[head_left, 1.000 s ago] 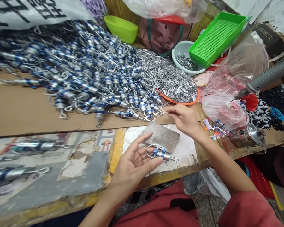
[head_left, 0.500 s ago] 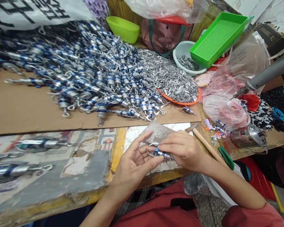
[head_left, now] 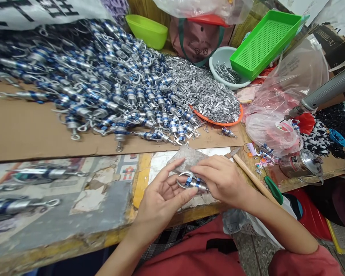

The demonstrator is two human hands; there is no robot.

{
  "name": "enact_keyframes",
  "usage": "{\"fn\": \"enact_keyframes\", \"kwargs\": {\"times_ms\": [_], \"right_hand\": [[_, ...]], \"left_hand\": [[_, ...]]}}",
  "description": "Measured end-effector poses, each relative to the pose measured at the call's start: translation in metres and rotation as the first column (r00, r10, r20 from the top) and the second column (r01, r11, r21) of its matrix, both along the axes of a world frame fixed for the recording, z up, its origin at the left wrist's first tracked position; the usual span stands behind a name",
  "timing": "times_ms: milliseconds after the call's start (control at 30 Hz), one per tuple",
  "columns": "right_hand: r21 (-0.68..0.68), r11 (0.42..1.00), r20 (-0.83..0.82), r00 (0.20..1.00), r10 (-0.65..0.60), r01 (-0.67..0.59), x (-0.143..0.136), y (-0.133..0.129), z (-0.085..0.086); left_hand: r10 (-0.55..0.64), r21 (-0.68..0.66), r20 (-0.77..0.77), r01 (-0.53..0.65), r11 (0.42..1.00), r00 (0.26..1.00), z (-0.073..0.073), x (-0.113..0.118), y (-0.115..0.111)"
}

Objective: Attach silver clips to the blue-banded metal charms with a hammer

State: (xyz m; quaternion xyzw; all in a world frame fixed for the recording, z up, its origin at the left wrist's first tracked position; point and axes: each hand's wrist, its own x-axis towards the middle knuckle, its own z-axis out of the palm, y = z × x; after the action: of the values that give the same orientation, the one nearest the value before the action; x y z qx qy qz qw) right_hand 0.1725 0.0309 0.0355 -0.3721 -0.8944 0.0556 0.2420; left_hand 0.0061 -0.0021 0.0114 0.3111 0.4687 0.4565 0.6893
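Between my two hands is a blue-and-silver metal piece [head_left: 193, 181], a short ribbed cylinder with a curved, claw-like arm at its left end. My left hand [head_left: 158, 199] pinches it from below with the thumb, its other fingers curled behind. From the right, my right hand [head_left: 225, 178] grips the other end, which its fingers partly cover. Just behind the hands lies a grey flat block [head_left: 182, 156] on the worn white bench top. A large heap of similar blue-and-silver pieces [head_left: 112, 84] covers the cardboard farther back.
An orange-rimmed tray [head_left: 218, 122] overflows with small metal plates. Behind it stand a pale bowl [head_left: 230, 51] of screws and a green basket [head_left: 264, 42]. An electric screwdriver [head_left: 322, 94] hangs at right, above a metal cup [head_left: 299, 165]. A wooden-handled tool [head_left: 251, 172] lies beside my right forearm.
The metal piece has turned in my fingers, so its curved arm and cylinder show more. My right fingers have shifted slightly up and back. The view has moved a little.
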Motion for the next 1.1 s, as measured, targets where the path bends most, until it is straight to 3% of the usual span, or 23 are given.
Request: {"fn": "enact_keyframes", "kwargs": {"times_ms": [100, 233, 333, 567, 733, 933, 1100], "right_hand": [[-0.031, 0.999, -0.015, 0.999, -0.029, 0.028, -0.002, 0.003, 0.005], [-0.241, 0.967, -0.027, 0.995, -0.095, 0.086, -0.006, -0.005, 0.016], [-0.298, 0.947, 0.035, 0.993, -0.114, 0.119, -0.012, -0.011, 0.022], [-0.161, 0.959, 0.246, 0.950, -0.191, 0.235, -0.028, -0.012, 0.031], [-0.096, 0.968, 0.375, 0.909, -0.179, 0.230, -0.037, -0.011, 0.038], [-0.194, 0.959, 0.233, 0.959, -0.161, 0.208, -0.028, -0.012, 0.033], [-0.312, 0.910, 0.109, 0.962, -0.251, 0.273, -0.003, -0.018, 0.042]], "left_hand": [[0.008, -0.004, 0.006, -0.008, 1.000, 1.000, 0.000, 0.001, 0.000], [0.017, -0.007, 0.031, -0.017, 1.000, 0.999, 0.001, 0.002, 0.000], [0.034, -0.001, 0.027, -0.034, 0.999, 0.999, 0.002, 0.003, -0.001], [0.005, -0.003, 0.046, -0.005, 1.000, 0.999, -0.003, 0.000, 0.002], [-0.039, 0.020, 0.096, 0.037, 0.999, 0.995, -0.010, -0.002, 0.003], [-0.038, 0.028, 0.064, 0.037, 0.999, 0.997, -0.013, -0.003, 0.003], [-0.043, 0.026, 0.048, 0.042, 0.999, 0.998, -0.012, -0.002, 0.003]]}}
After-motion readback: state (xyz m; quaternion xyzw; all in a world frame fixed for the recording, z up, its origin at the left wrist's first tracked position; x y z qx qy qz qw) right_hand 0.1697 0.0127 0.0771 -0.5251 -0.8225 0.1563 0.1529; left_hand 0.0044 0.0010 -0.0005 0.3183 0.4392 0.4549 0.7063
